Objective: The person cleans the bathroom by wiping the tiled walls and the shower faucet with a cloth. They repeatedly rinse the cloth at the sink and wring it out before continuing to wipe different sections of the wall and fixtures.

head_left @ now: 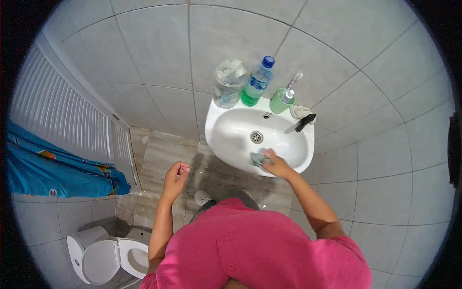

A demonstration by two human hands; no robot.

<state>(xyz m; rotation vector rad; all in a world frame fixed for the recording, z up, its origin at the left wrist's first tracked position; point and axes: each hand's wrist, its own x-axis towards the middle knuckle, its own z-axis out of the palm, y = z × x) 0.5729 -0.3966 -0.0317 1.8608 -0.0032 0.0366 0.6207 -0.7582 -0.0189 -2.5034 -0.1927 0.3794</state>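
My right hand (pixel 277 164) grips a grey-green cloth (pixel 259 159) and presses it against the near inner wall of a white sink (pixel 210 126). The hand is slightly blurred. To the left of the sink, my left hand (pixel 177 174) hangs in the air with its fingers curled in and nothing visible in them. The round metal drain (pixel 256 137) lies just beyond the cloth. At the sink's right side is a black tap (pixel 305 122).
Along the sink's back rim stand a clear tub with white tissue (pixel 228 86), a blue-capped bottle of green liquid (pixel 258 82), a green cup with a toothbrush (pixel 282 100) and a pale bundled cloth (pixel 300 112). A toilet (pixel 102 260) and a blue curtain (pixel 62 166) are at left.
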